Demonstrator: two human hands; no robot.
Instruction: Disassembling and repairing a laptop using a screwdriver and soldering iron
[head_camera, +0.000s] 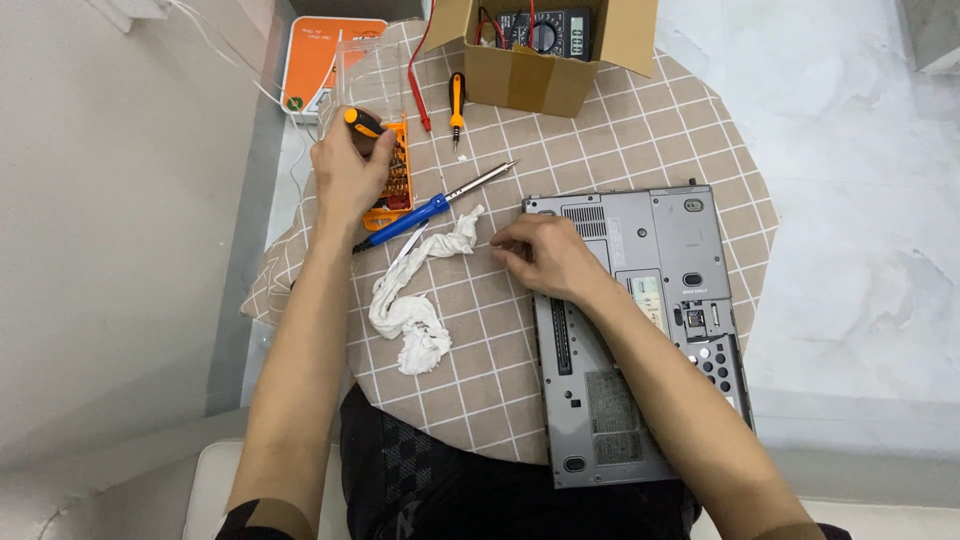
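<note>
Orange bit case (392, 185) under left hand (345, 175); right hand (545, 255) on grey laptop (650, 330).

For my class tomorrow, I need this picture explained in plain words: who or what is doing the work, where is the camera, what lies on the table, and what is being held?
There is no machine here: a person works with two bare hands. The single picture comes from a camera worn on the person's head, looking down, so the arms reach in from the bottom.

A round table with a checked cloth carries a grey laptop lying upside down, a crumpled white cloth, a blue-handled soldering iron, a small orange screwdriver and a cardboard box with a meter inside.

The left hand grips an orange and black screwdriver handle over an orange tray of screwdriver bits. The right hand rests on the table at the laptop's near corner, fingers curled; whether it pinches something small cannot be seen.
</note>
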